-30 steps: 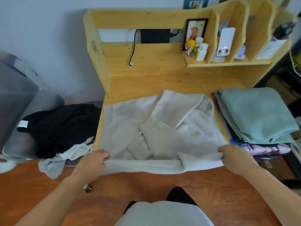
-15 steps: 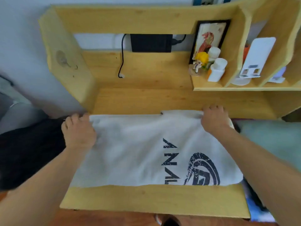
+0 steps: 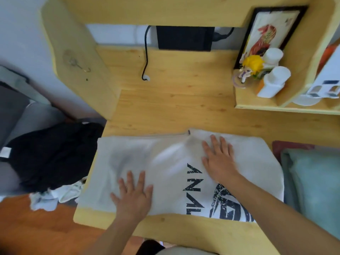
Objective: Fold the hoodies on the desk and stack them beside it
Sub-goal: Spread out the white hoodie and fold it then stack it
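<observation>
Hoodie (image 3: 165, 168), white w/ dark print, lies folded in half on desk (image 3: 165, 111). Left hand (image 3: 133, 195) and right hand (image 3: 219, 161) both flat on it, fingers spread, smoothing the fold. Next prob another fold across, needs edges lined up, then onto the stack.

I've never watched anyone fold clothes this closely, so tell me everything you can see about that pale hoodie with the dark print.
The pale hoodie lies folded flat into a wide rectangle on the wooden desk, soft and slightly creased. Dark, worn-looking block letters and a round graphic show near its front right edge. A small folded flap sticks up along its far edge. The left hand and right hand both rest flat on it, fingers spread.
</observation>
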{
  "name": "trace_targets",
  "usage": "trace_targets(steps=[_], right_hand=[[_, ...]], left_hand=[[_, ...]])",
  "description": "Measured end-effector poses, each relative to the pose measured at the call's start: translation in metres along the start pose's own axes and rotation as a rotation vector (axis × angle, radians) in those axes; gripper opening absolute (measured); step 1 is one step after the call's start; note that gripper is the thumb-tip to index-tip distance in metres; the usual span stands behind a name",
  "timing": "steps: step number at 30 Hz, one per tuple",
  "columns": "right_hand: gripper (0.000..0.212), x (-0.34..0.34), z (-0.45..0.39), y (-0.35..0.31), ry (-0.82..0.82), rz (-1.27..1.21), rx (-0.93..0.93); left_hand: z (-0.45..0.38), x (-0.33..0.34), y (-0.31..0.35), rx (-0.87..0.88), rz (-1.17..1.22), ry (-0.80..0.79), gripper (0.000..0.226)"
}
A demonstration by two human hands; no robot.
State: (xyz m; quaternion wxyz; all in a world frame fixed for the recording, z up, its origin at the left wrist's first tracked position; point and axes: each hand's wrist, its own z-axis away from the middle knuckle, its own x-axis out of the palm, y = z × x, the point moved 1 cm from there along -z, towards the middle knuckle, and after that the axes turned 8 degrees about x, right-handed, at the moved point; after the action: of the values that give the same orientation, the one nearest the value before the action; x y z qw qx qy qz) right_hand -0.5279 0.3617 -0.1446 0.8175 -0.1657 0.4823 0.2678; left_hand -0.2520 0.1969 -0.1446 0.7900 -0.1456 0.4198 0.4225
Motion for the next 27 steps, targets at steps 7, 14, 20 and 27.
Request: trace_targets(steps=[7,14,20,27], right_hand=[[0.06,0.02,0.095,-0.045,0.267,-0.118,0.019],[0.064,0.059,0.101,-0.01,0.222,-0.101,0.26],[0.056,0.022,0.067,-0.035,0.3,-0.173,0.215],[0.045,-0.029,-0.05,-0.048,0.371,-0.134,-0.14]], left_hand=[[0.0,-0.006,0.05,0.629,-0.129,0.335,0.062],[-0.123,-0.069,0.053,0.49,-0.209,0.385,0.052],[-0.143,-0.111,-0.023,0.763,-0.445,0.478,0.038],[-0.168,-0.116,-0.06,0.82,-0.458,0.539,0.014]])
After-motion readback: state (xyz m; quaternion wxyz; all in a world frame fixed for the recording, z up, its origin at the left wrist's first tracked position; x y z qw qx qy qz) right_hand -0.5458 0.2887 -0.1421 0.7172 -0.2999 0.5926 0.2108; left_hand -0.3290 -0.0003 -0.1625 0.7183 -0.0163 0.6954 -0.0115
